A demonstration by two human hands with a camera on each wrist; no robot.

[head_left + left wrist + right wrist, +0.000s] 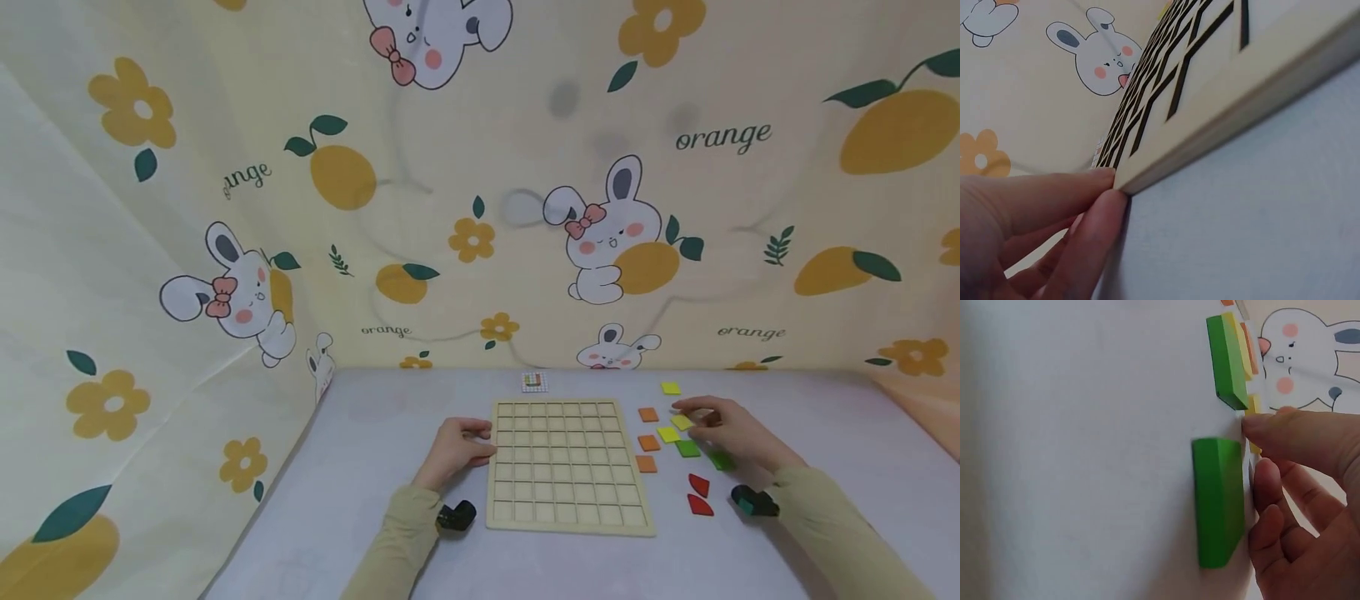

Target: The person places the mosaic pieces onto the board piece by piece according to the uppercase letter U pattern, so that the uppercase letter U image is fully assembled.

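A pale wooden grid board (566, 467) lies on the table, its squares bare. My left hand (459, 450) holds its left edge; the thumb and index finger meet at the board's corner (1124, 182) in the left wrist view. To the right of the board, my right hand (727, 432) reaches over a yellow tile (682, 422), which lies between the spread thumb and index finger. The thumb comes close to it. Another yellow tile (667, 434) lies beside it. One green tile (687, 448) is near the thumb, and a second green tile (1217, 503) lies below the hand.
Several orange tiles (648, 442) line the board's right side. Two red quarter-round pieces (699, 485) lie nearer me. A third yellow tile (671, 388) and a small patterned card (535, 382) are farther back. A printed curtain (465, 150) rises behind the table.
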